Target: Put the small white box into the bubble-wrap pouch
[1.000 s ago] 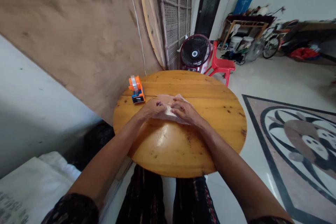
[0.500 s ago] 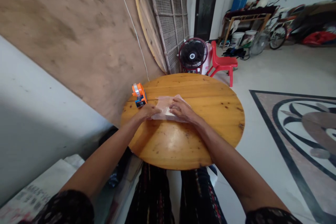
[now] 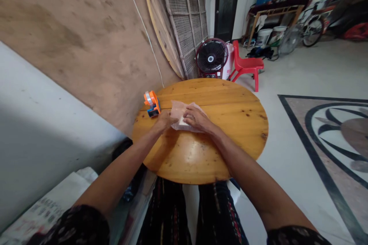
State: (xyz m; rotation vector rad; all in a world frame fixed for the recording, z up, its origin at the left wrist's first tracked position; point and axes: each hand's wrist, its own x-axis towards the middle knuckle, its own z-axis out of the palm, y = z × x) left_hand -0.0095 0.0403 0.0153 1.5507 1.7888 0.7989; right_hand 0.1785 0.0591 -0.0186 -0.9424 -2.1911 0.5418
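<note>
A translucent, pinkish sheet that looks like bubble wrap (image 3: 177, 108) lies on the round wooden table (image 3: 189, 157). Something small and white (image 3: 182, 121) shows at its middle, partly covered by fingers; what it is I cannot make out. My left hand (image 3: 165, 120) pinches the sheet's left edge between thumb and fingers. Over the right part of the sheet, my right hand (image 3: 198, 118) rests with fingers apart, its fingertips on the white thing. An orange and blue tape dispenser (image 3: 152, 103) with a roll of tape stands just beyond my left hand.
Beyond the table stand a dark round fan (image 3: 211, 58) and a red plastic chair (image 3: 247, 63). A brown board (image 3: 86, 38) leans against the wall on the left. White printed sacks (image 3: 48, 203) lie low at the left.
My left hand has shifted slightly up and right with the sheet's left edge. The right hand has moved a little left and up over the sheet. The dispenser stays put.
</note>
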